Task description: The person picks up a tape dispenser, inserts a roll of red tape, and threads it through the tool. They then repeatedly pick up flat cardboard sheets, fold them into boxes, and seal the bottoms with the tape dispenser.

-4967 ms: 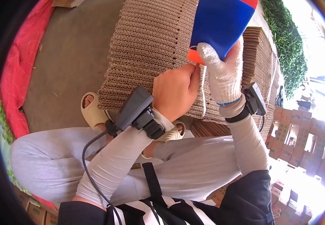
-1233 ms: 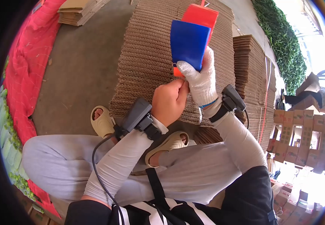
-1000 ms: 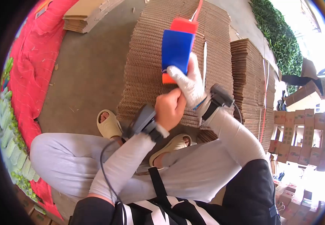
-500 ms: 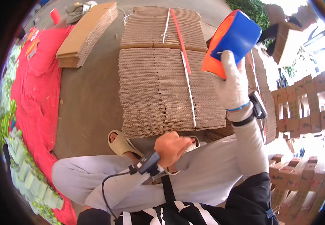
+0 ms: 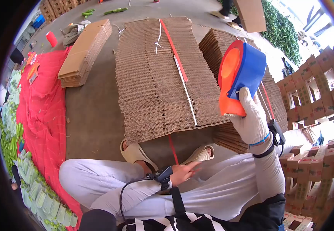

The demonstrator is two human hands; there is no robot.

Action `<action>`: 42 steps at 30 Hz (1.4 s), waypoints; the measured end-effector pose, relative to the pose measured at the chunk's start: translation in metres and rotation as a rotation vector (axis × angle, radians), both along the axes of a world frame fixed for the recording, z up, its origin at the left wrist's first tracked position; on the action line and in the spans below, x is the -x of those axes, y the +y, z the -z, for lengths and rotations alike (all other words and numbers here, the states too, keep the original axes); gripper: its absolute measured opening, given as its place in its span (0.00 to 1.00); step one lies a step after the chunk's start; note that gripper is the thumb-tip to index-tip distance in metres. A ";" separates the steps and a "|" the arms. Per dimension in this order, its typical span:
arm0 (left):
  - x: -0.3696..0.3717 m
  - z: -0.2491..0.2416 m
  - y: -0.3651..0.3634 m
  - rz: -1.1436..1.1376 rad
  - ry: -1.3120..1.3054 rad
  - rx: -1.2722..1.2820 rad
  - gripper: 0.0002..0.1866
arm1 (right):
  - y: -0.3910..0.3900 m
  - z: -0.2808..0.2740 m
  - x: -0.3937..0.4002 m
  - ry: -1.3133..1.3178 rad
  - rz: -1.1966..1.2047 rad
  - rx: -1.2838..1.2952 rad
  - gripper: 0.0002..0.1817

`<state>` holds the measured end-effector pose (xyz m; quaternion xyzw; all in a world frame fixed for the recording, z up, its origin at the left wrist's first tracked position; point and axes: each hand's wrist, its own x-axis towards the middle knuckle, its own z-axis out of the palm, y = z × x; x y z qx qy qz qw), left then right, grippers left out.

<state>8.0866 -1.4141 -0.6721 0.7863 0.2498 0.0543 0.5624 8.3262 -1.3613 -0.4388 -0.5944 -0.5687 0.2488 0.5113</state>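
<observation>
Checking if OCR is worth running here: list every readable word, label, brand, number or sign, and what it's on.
None readable.
Stacked cartons at right: red and green print, too blurred.
Orange item on red cloth: markings too small.
Black shirt: white marks, cropped; can't tell if letters.
Blue-and-orange tape dispenser in right hand: no text visible.

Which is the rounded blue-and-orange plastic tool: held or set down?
Held: the white-gloved right hand grips the tool by its lower end.
</observation>
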 end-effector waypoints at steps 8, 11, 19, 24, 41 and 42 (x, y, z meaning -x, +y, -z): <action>0.029 0.053 0.014 0.455 0.167 -0.290 0.16 | -0.007 -0.033 -0.013 1.234 -0.072 0.149 0.28; -0.007 -0.031 0.041 0.346 0.109 -0.468 0.18 | -0.018 -0.016 -0.026 0.982 -0.075 0.104 0.26; -0.070 -0.086 0.165 -0.523 0.096 -0.775 0.15 | 0.000 0.013 -0.056 0.277 -0.047 -0.001 0.23; -0.103 -0.088 0.159 -0.723 0.392 -0.699 0.25 | 0.023 0.033 -0.062 0.106 -0.103 -0.017 0.22; -0.118 -0.065 0.142 -0.964 -0.388 0.048 0.14 | 0.121 0.089 -0.024 0.274 -0.219 -0.032 0.31; -0.118 -0.069 0.134 -1.035 -0.299 -0.153 0.13 | 0.128 0.092 -0.018 0.273 -0.224 -0.056 0.32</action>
